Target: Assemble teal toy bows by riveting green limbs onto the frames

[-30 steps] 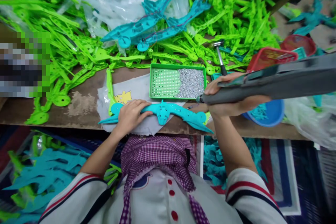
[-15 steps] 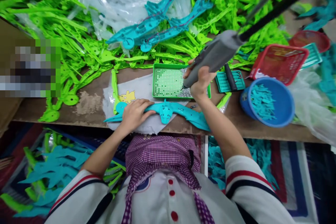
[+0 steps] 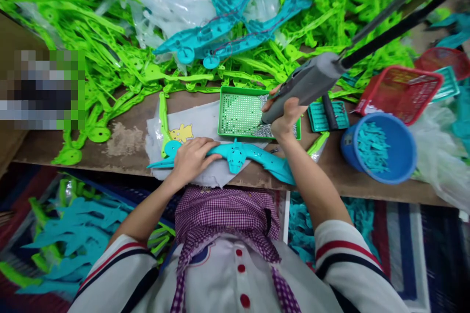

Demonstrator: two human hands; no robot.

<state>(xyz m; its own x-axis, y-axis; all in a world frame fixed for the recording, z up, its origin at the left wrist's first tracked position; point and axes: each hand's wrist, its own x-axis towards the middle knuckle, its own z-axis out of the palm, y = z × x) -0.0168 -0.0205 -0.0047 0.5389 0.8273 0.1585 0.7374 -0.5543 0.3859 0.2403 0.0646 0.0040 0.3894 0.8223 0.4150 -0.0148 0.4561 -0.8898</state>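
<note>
My left hand [image 3: 193, 157] is closed over the left part of a turquoise plastic bow-shaped piece [image 3: 262, 156], which lies across a pale sheet [image 3: 205, 118] at the bench's front edge. My right hand [image 3: 286, 120] grips a grey electric screwdriver [image 3: 312, 80], tilted with its tip pointing down. The tip is at the green perforated tray [image 3: 237, 110], over the silvery screws [image 3: 261, 130] in its right part. Whether a screw sits on the tip cannot be made out. A yellow cartoon figure shows on the sheet beside my left hand.
Lime-green plastic parts [image 3: 121, 44] heap up across the back, with two turquoise wired halves [image 3: 223, 34] on top. To the right stand a teal tray [image 3: 340, 120], a blue bucket [image 3: 398, 151] of small turquoise pieces and a red basket [image 3: 407, 93]. Cables run from the screwdriver to the upper right.
The camera view has shifted slightly, so the bench things appear a little further right. Both hands keep their holds, and the screwdriver tip stays over the screws in the tray.
</note>
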